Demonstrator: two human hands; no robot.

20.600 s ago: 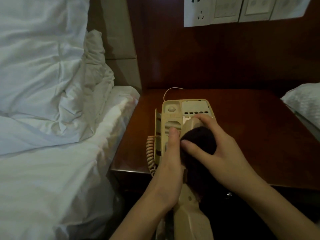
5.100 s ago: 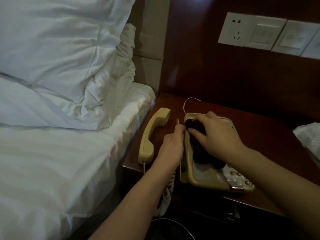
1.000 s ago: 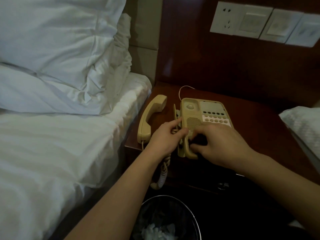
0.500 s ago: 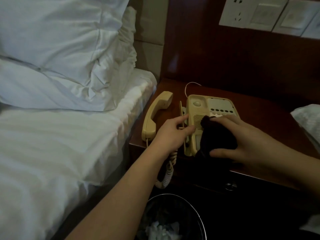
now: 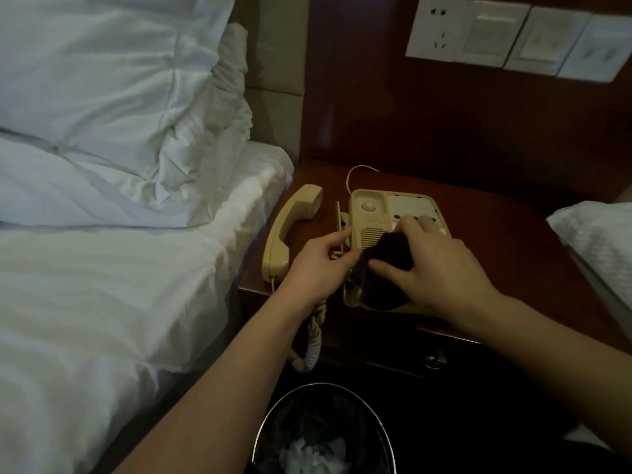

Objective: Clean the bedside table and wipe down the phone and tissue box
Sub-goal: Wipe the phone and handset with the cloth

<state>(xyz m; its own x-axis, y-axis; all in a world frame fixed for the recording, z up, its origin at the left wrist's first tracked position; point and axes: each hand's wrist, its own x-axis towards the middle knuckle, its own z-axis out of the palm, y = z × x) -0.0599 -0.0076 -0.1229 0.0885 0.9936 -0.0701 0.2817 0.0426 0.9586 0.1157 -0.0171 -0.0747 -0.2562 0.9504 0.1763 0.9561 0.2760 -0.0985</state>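
Beside a white-sheeted bed (image 5: 102, 302), the dark red-brown wooden worktop (image 5: 513, 241) carries a cream plastic telephone base (image 5: 372, 213), its long axis running away from the person. The right hand (image 5: 441, 268) presses a bunched dark cloth (image 5: 386, 268) onto the base's near half, its grip closed round the cloth, while the left hand (image 5: 321, 265) steadies the base's left edge (fingers curled, pinching something thin there). The cream curved handset (image 5: 290, 230) lies off-hook just left of the base, nearer the left hand.

pillows (image 5: 102, 80) on bed (image 5: 102, 302) | wall sockets (image 5: 513, 35) | waste bin (image 5: 321, 436) holding crumpled tissue
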